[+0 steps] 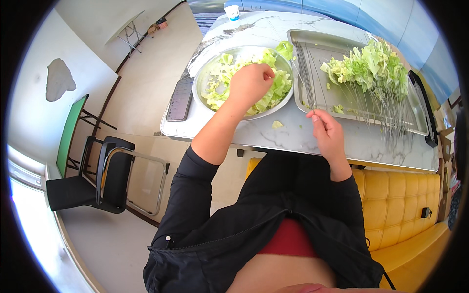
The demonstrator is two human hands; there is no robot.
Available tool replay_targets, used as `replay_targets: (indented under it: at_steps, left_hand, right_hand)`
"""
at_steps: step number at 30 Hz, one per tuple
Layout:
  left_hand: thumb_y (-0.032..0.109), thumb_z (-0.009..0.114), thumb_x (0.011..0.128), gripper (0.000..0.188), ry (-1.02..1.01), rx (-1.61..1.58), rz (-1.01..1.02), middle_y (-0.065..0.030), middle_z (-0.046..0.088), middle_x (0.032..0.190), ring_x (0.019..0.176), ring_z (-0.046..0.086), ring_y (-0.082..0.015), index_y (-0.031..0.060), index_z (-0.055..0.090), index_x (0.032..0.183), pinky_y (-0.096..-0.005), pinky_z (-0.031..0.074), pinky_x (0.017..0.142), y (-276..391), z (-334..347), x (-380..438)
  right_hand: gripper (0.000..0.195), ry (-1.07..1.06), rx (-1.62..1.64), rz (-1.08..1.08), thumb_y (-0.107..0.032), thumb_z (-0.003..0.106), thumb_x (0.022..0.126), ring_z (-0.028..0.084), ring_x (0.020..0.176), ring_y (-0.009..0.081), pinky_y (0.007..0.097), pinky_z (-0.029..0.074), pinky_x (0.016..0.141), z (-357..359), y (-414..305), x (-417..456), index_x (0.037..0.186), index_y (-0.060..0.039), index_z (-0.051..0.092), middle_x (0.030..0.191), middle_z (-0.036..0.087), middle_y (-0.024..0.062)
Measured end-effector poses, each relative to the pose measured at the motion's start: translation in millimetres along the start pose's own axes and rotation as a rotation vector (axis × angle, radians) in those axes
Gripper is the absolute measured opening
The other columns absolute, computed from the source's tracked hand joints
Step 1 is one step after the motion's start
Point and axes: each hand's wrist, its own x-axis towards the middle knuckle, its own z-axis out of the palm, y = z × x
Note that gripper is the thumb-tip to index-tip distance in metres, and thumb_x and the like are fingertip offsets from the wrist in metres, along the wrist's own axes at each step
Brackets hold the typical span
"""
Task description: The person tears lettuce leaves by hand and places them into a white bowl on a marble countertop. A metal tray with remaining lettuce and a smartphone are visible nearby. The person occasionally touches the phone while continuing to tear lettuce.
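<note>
My left hand [251,82] hovers over a round metal bowl [196,86] of torn cabbage or lettuce leaves [280,86]. Its fingers are curled, and I cannot tell whether a leaf is between them. In my right hand [327,130], thumb and fingers pinch the near end of a thin metal skewer [302,78], by the tray's near left corner. A green leaf piece [284,49] appears to be threaded on that skewer, past the bowl's right rim. Bare skewers [310,73] lie along the left side of the rectangular metal tray [329,106].
Leaf-loaded skewers [377,67] are heaped at the tray's right, their bare ends over its near rim. A phone [180,99] lies left of the bowl. A paper cup [232,13] stands at the marble-patterned table's [256,135] far edge. One leaf scrap [277,124] lies near the front.
</note>
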Motion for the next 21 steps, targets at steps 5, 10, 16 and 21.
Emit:
replay_targets:
  at_steps: [5,10,16,21]
  left_hand:
    - [0.008,0.062,0.083,0.027,0.126,-0.574,-0.076,-0.0064,0.063,0.086,0.079,0.063,-0.0168,0.001,0.064,0.109,-0.0304,0.054,0.072,-9.8,-25.6,-4.8]
    - [0.002,0.053,0.088,0.023,0.188,-1.142,-0.148,-0.0077,0.061,0.098,0.091,0.062,-0.0174,-0.0035,0.06,0.11,-0.0315,0.056,0.082,-20.3,-50.4,-5.0]
    - [0.005,0.046,0.092,0.024,0.28,-1.531,-0.069,-0.0096,0.063,0.101,0.084,0.062,-0.0147,-0.0035,0.055,0.113,-0.0265,0.055,0.074,-45.1,-76.9,-0.8]
    - [0.007,0.046,0.093,0.025,0.194,-1.677,0.008,-0.011,0.063,0.101,0.082,0.062,-0.0136,-0.0056,0.053,0.113,-0.0234,0.055,0.073,-47.1,-89.6,3.5]
  right_hand:
    - [0.015,-0.015,-0.062,-0.073,-0.011,0.049,0.095,0.029,0.054,0.0023,0.0207,0.024,0.049,-0.6,1.5,0.1,0.099,-0.0029,0.061,0.059,0.034,-0.0078]
    - [0.013,-0.061,-0.04,-0.05,-0.009,0.051,0.094,0.031,0.053,0.0038,0.0227,0.027,0.048,-1.3,-3.6,-2.4,0.098,-0.0032,0.061,0.057,0.036,-0.0045]
    - [0.013,-0.19,-0.071,-0.033,-0.01,0.052,0.092,0.031,0.052,0.0056,0.0232,0.028,0.049,-5.3,-8.0,-6.0,0.097,-0.0034,0.062,0.056,0.036,-0.0028]
    - [0.012,-0.222,-0.161,-0.118,-0.01,0.054,0.091,0.031,0.05,0.0069,0.024,0.028,0.048,-4.1,-4.6,-6.1,0.094,-0.0034,0.063,0.055,0.035,-0.0004]
